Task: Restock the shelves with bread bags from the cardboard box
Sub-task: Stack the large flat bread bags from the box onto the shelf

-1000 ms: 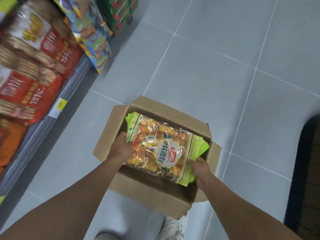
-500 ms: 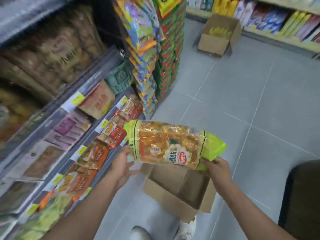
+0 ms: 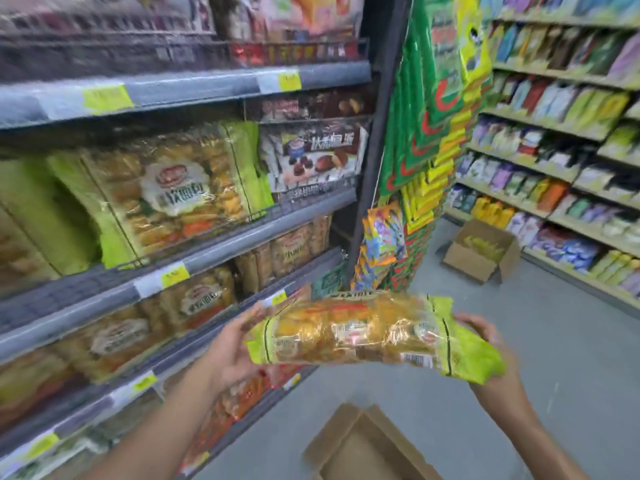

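I hold a bread bag, clear plastic with green ends and golden rolls inside, level at waist height in the aisle. My left hand supports its left end from below with the fingers spread under it. My right hand grips the crinkled green right end. The open cardboard box lies on the floor below the bag. On the shelf at the left stand matching bread bags behind a wire rail.
More shelves of bagged bread run below and above at the left. Hanging snack strips cover the shelf end post. A second open cardboard box sits on the floor by the far right shelving. Grey tiled floor lies between.
Both hands lifted the bread bag out of the box and raised it. The view swung up from the floor to the shelves, and the bag now lies flatter, edge-on.
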`<state>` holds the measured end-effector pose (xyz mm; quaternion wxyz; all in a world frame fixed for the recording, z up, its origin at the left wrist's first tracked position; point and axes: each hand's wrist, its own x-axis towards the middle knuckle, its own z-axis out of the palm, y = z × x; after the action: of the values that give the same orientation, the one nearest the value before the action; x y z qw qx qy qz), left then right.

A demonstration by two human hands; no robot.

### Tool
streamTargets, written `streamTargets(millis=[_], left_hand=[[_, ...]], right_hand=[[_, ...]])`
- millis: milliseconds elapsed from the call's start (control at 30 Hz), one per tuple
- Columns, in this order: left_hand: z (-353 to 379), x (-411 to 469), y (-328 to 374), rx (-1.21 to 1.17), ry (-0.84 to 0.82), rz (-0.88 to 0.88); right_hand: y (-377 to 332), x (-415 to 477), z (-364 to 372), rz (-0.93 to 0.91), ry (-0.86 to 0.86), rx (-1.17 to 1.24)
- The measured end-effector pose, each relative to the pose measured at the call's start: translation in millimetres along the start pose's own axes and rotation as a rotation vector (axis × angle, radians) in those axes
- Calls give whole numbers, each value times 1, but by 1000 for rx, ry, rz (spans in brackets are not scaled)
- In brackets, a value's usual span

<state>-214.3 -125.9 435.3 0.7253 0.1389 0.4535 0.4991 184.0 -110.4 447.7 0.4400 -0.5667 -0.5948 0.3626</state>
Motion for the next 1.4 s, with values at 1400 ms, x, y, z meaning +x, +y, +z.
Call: streamTargets(millis=[1400], left_hand=[[-197,-266,118,296,508,755]], right_hand=[[-231,-21,304,-152,-804,-115]])
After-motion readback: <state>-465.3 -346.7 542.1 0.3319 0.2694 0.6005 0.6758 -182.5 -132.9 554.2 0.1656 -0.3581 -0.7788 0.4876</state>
